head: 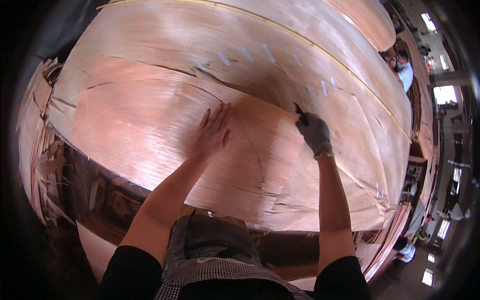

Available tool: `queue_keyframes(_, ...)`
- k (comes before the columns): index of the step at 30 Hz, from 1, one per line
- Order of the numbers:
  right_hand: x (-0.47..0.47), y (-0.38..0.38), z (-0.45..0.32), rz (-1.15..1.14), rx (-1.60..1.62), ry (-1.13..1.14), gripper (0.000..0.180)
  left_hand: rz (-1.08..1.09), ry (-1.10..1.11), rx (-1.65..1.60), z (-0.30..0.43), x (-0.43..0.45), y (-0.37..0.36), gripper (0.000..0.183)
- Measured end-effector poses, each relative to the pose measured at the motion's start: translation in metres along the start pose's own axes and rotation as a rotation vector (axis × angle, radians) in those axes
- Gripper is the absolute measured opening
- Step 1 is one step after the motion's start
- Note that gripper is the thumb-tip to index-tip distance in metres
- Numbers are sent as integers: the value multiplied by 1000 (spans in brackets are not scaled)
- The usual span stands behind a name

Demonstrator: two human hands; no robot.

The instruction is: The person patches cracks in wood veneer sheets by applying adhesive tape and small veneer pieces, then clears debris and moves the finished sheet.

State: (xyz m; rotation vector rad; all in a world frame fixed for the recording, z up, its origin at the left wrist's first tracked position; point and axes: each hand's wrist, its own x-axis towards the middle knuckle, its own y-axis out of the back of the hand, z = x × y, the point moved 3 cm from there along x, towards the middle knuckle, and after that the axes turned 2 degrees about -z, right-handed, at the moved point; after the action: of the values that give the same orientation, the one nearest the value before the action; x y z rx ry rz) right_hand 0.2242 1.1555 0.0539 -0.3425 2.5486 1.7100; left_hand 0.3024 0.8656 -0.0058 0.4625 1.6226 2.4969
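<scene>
A smaller wood veneer sheet [142,112], split by curved cracks, lies over a larger veneer sheet [157,33] in front of me. My left hand [213,132], bare and slightly blurred, is spread palm down over the smaller sheet, near the end of a crack. In a grey glove, my right hand [314,131] is closed around a dark cutting tool, probably a knife [301,113], pointed away from me beside the smaller sheet's upper right edge. Several short pale tape strips [269,53] stick to the larger sheet beyond both hands.
A long thin yellowish strip [300,36] runs across the far part of the veneer. Ragged veneer stacks [37,150] stand at the left, and more sheets [390,232] at the lower right. A co-worker [404,71] is at the upper right, another person [405,250] at the lower right.
</scene>
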Motion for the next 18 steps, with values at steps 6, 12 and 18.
queue_keyframes(6, -32, 83, -169, 417, -7, 359, 13, 105, 235, -530, -30, -10, 14, 77)
queue_keyframes(12, -98, -23, -260, -70, 248, 532, 21, 214, 213, -2245, -72, 5, 207, 75)
queue_keyframes(18, -92, -180, -262, -214, 306, 430, 19, 662, 376, -1188, -297, -98, 387, 44)
